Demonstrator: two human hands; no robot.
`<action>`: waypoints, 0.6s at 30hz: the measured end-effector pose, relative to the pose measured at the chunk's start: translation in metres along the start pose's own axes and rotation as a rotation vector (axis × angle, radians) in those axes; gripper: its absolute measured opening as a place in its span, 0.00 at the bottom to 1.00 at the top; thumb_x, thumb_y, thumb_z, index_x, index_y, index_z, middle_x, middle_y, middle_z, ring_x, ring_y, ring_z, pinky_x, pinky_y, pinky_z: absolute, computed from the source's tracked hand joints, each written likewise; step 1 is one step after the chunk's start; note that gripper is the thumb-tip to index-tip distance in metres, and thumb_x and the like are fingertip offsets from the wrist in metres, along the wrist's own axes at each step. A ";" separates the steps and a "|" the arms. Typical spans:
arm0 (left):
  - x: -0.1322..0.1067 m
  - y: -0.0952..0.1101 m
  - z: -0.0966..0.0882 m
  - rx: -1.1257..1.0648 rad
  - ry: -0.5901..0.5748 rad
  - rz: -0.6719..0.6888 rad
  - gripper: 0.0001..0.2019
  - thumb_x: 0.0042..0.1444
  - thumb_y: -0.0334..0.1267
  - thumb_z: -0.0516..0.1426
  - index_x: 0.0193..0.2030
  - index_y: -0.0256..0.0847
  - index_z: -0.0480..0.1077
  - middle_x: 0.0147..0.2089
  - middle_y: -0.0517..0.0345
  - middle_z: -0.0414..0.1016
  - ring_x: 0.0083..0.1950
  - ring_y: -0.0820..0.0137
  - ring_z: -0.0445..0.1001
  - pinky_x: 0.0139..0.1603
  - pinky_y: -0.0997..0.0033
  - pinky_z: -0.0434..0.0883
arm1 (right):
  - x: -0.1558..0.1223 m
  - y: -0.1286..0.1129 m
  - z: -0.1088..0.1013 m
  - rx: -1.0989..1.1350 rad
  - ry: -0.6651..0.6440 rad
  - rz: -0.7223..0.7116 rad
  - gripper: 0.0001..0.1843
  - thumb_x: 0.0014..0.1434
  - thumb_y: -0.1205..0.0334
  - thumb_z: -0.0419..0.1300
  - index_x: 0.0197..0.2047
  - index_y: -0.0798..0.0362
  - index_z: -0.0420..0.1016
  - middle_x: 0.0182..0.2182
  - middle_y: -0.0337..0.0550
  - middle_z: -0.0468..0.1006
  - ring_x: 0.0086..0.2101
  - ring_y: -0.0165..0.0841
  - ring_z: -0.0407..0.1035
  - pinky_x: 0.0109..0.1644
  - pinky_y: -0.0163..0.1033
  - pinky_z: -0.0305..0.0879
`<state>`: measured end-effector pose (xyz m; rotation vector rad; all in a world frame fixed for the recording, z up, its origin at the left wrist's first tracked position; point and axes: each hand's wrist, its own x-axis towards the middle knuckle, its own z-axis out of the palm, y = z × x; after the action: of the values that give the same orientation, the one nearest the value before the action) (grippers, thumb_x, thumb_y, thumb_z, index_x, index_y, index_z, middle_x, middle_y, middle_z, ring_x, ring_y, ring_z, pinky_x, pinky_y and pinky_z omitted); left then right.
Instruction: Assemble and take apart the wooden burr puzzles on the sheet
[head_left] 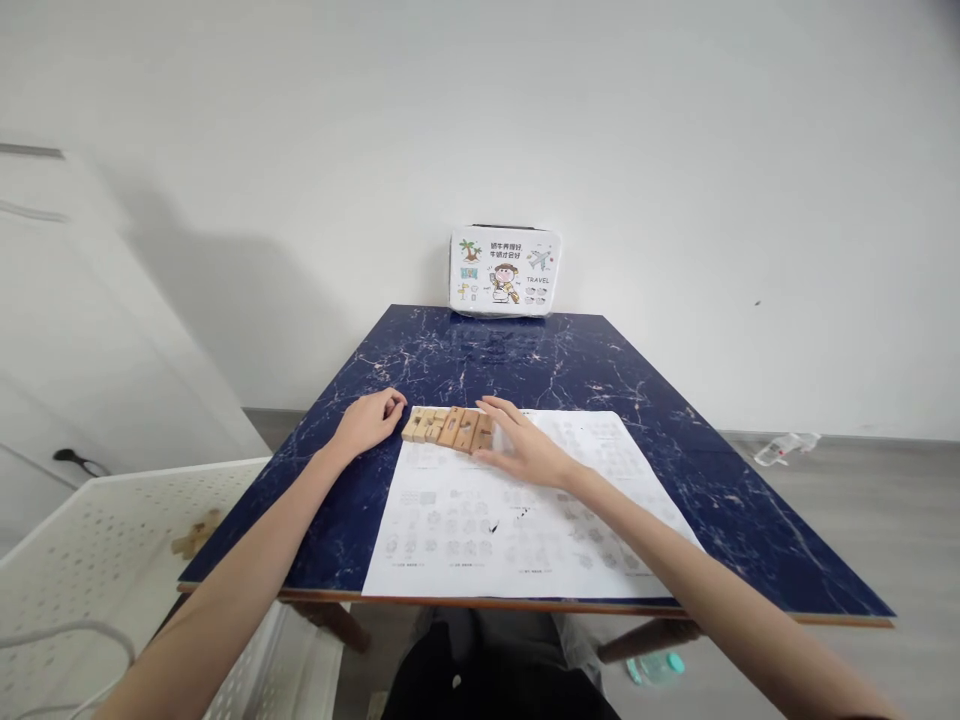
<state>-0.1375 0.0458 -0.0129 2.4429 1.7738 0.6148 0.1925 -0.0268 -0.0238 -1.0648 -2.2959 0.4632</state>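
A short row of notched wooden puzzle pieces (448, 428) lies side by side on the top left part of a white printed sheet (465, 545). My left hand (371, 418) rests on the table just left of the row, fingers curled in and nothing seen in them. At the row's right end is my right hand (523, 446), its thumb and fingers spread to either side of the last piece. Whether they press on that piece I cannot tell. Small line drawings and print cover the sheet, partly hidden under my right hand and forearm.
The dark blue marbled table (495, 360) has a white cartoon-printed case (505, 272) at its back, against the wall. Left of the table stands a white perforated basket (90, 540) with wooden pieces (195, 535) inside. A clear plastic bottle (786, 448) lies on the floor at right.
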 end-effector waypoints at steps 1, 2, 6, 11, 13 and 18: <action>0.000 0.000 0.000 -0.005 0.006 0.000 0.13 0.66 0.45 0.52 0.47 0.45 0.76 0.35 0.57 0.81 0.38 0.61 0.79 0.38 0.67 0.69 | -0.017 -0.004 -0.007 -0.010 0.000 0.031 0.42 0.71 0.42 0.57 0.79 0.43 0.47 0.77 0.53 0.52 0.74 0.48 0.49 0.75 0.59 0.56; -0.001 0.000 0.000 -0.011 0.013 0.002 0.13 0.66 0.44 0.52 0.47 0.45 0.76 0.35 0.57 0.81 0.39 0.61 0.79 0.39 0.67 0.69 | -0.035 -0.007 -0.015 -0.027 0.002 0.065 0.40 0.72 0.42 0.56 0.79 0.42 0.47 0.77 0.51 0.52 0.74 0.47 0.50 0.75 0.59 0.55; -0.002 0.010 -0.003 -0.044 0.072 0.046 0.14 0.68 0.44 0.50 0.46 0.42 0.75 0.42 0.50 0.81 0.46 0.58 0.78 0.49 0.62 0.72 | -0.104 -0.016 -0.037 -0.063 0.067 0.215 0.36 0.73 0.42 0.54 0.78 0.40 0.52 0.76 0.46 0.56 0.73 0.47 0.53 0.75 0.60 0.57; -0.011 0.057 -0.004 -0.093 0.038 0.235 0.17 0.71 0.49 0.50 0.52 0.42 0.75 0.57 0.47 0.79 0.61 0.55 0.72 0.67 0.55 0.66 | -0.156 -0.015 -0.046 -0.032 0.242 0.354 0.31 0.72 0.43 0.55 0.74 0.40 0.62 0.73 0.47 0.65 0.71 0.50 0.60 0.73 0.61 0.62; -0.022 0.081 0.000 -0.101 -0.045 0.322 0.19 0.69 0.53 0.54 0.57 0.45 0.75 0.64 0.50 0.76 0.67 0.54 0.69 0.69 0.53 0.65 | -0.168 -0.014 -0.045 -0.015 0.249 0.373 0.30 0.72 0.44 0.55 0.74 0.38 0.62 0.72 0.45 0.65 0.71 0.50 0.60 0.73 0.61 0.62; -0.065 0.120 0.016 -0.043 -0.233 0.408 0.36 0.70 0.63 0.49 0.80 0.53 0.50 0.81 0.54 0.52 0.82 0.52 0.48 0.79 0.48 0.53 | -0.188 -0.017 -0.040 0.024 0.241 0.421 0.30 0.72 0.44 0.55 0.73 0.36 0.62 0.72 0.43 0.66 0.70 0.50 0.62 0.70 0.61 0.66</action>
<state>-0.0408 -0.0519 -0.0132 2.7319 1.1759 0.3634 0.3064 -0.1806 -0.0485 -1.5109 -1.8525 0.4911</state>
